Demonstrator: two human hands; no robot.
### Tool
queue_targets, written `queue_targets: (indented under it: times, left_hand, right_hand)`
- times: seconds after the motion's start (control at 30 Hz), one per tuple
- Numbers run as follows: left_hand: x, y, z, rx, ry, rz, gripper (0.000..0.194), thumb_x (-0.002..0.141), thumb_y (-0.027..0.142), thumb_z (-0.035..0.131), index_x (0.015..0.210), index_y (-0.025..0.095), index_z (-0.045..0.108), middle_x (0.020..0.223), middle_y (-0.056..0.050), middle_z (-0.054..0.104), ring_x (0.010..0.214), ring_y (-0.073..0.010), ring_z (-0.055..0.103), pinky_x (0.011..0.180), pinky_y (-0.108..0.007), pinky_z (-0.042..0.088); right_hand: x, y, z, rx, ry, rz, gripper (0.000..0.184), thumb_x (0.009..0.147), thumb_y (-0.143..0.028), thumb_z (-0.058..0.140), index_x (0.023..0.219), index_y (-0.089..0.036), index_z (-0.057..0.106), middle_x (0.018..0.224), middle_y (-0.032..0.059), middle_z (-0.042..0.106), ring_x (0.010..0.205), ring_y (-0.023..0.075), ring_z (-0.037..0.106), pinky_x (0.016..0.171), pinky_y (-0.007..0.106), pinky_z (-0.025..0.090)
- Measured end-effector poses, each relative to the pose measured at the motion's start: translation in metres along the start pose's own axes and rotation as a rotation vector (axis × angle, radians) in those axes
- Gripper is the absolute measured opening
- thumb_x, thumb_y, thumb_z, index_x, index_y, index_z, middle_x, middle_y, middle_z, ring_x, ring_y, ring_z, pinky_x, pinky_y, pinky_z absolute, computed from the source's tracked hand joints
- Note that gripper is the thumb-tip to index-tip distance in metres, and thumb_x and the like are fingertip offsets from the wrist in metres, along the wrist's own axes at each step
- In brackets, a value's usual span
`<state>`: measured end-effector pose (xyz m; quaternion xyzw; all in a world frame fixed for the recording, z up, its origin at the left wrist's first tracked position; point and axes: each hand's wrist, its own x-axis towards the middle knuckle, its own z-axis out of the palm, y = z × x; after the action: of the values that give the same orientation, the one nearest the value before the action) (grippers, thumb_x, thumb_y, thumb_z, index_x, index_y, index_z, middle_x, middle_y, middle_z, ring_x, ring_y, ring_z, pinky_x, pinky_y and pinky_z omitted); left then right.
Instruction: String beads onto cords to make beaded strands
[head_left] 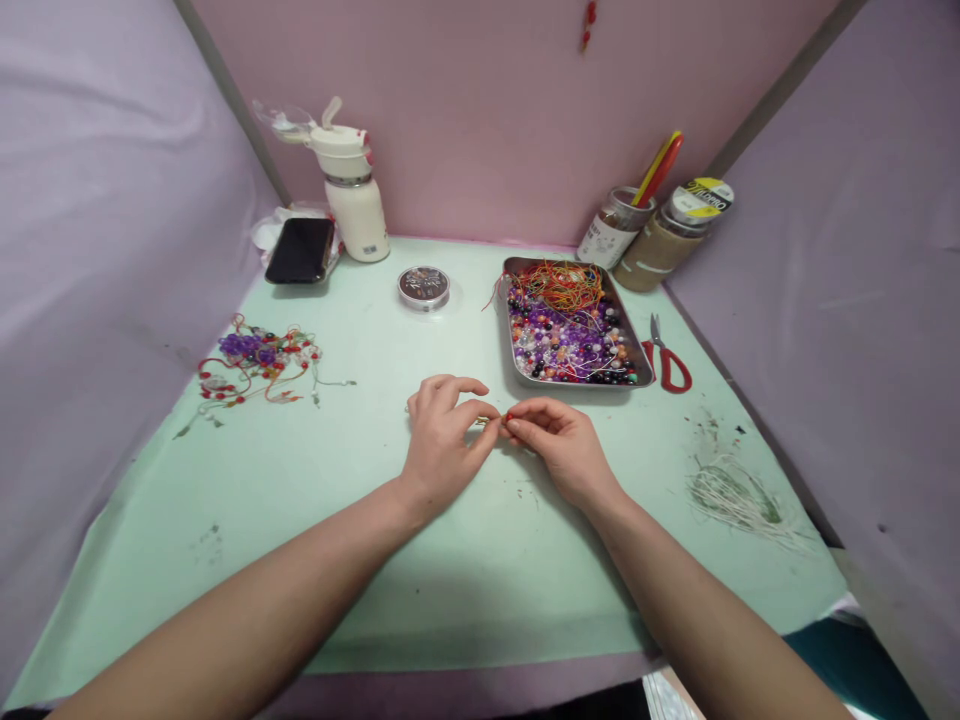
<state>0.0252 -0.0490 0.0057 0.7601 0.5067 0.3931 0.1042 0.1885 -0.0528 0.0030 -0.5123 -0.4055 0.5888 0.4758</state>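
Observation:
In the middle of the table, my left hand [448,440] is closed in a pinch on a thin yellowish cord [481,421]. The fingertips of my right hand [566,447] meet it and pinch a small red bead [509,418]. Whether the cord passes through the bead is too small to tell. Just beyond my right hand lies a metal tray [559,381] full of purple, black, clear, orange and red beads [566,345]. A tangle of red and yellow cord [562,287] rests on the beads at the tray's far end.
Red-handled scissors [675,370] lie right of the tray, with white thread scraps [739,500] nearer. Beaded strings [259,360] lie at left. Behind stand a phone [301,250], a bottle [358,215], a round spool [424,287] and two jars [609,230].

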Motion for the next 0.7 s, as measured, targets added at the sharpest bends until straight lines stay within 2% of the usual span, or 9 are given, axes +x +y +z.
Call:
queue_targets:
  times: [0.7]
  left_hand:
    - [0.0014,0.0017,-0.0018,-0.032,-0.030,-0.047,0.009,0.085,0.023,0.064,0.078,0.025,0.070,0.107,-0.004,0.066,0.106,-0.0236,0.049,0.091,-0.042,0.038]
  right_hand:
    - [-0.0002,0.0005,0.0009,0.012,0.001,0.003,0.021,0.066,-0.032,0.080,0.079,-0.019,0.070,0.072,0.0012,0.070,0.066,0.0140,0.065,0.069,0.031,0.054]
